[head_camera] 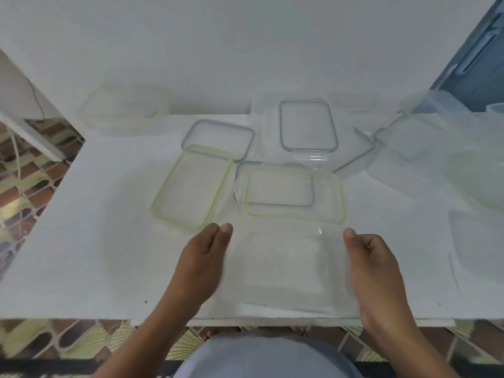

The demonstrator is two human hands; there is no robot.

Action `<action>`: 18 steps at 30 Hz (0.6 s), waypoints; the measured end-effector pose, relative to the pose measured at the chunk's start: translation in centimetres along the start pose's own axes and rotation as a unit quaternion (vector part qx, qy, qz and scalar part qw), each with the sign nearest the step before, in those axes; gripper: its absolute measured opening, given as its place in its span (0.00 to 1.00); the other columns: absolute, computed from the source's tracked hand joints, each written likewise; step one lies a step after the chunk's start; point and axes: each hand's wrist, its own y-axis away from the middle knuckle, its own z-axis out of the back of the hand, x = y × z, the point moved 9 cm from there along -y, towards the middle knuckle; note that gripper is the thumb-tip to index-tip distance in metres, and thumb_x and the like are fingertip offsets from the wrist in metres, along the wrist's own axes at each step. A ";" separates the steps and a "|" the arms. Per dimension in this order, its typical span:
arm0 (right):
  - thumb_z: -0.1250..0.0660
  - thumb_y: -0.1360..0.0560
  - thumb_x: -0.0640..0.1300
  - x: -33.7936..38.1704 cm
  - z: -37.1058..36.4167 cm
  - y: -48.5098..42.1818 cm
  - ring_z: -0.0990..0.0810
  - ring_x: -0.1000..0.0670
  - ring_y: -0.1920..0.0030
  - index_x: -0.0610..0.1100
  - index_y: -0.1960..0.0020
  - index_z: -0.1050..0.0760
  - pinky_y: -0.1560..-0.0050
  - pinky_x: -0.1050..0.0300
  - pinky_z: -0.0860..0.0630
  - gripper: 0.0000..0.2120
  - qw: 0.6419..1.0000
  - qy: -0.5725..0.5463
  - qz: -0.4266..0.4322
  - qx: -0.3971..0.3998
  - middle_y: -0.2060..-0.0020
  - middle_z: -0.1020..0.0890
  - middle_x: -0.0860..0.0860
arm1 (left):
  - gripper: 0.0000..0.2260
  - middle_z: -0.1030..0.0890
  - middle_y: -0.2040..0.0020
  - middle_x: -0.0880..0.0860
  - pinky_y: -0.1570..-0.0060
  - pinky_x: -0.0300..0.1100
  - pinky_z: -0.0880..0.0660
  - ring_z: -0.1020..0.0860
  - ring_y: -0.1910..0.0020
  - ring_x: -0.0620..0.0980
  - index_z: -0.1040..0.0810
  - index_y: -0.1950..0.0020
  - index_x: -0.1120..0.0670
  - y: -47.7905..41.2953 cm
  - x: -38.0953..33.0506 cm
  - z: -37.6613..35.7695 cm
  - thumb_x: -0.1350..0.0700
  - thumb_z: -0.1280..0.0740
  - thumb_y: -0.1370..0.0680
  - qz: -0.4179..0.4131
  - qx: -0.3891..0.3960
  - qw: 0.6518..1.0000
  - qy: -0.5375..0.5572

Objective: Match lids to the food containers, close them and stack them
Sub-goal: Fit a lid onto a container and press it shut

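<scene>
Near-edge container (283, 268) between left hand (203, 257), right hand (373, 266)

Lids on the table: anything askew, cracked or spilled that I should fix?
Nothing looks cracked or spilled. Two lids lie skewed over others: the left green-rimmed lid overlaps a grey-rimmed lid behind it, and the centre green-rimmed lid sits crookedly on a second grey-rimmed lid.

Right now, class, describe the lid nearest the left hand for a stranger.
On the white table, just beyond the left hand, lies a clear lid. Its rim is green, and unlike the other green lid it runs lengthways away.
</scene>
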 end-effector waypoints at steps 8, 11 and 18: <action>0.38 0.19 0.57 -0.6 -0.5 -1.2 0.30 0.52 0.67 0.39 0.55 0.28 0.63 0.54 0.32 0.20 0.999 0.048 0.013 0.021 0.61 0.25 0.39 | 0.23 0.38 0.72 0.44 0.79 0.40 0.33 0.34 0.74 0.45 0.36 0.63 0.56 -0.1 1.2 -0.5 0.41 0.40 0.17 0.030 0.005 0.999 -0.022; 0.37 0.20 0.60 -0.4 0.2 -2.1 0.29 0.50 0.68 0.40 0.58 0.27 0.63 0.53 0.32 0.22 0.999 0.042 0.007 0.027 0.68 0.27 0.46 | 0.28 0.32 0.73 0.50 0.76 0.43 0.32 0.30 0.75 0.49 0.31 0.62 0.60 -0.7 1.7 0.1 0.34 0.40 0.21 0.063 0.019 0.998 -0.020; 0.32 0.24 0.57 1.9 2.7 -9.8 0.23 0.47 0.62 0.50 0.57 0.21 0.57 0.51 0.26 0.11 0.994 0.100 0.035 0.003 0.60 0.17 0.52 | 0.16 0.17 0.65 0.54 0.72 0.41 0.29 0.26 0.78 0.49 0.21 0.57 0.58 -6.3 -1.7 3.4 0.45 0.32 0.20 0.030 -0.064 0.993 -0.098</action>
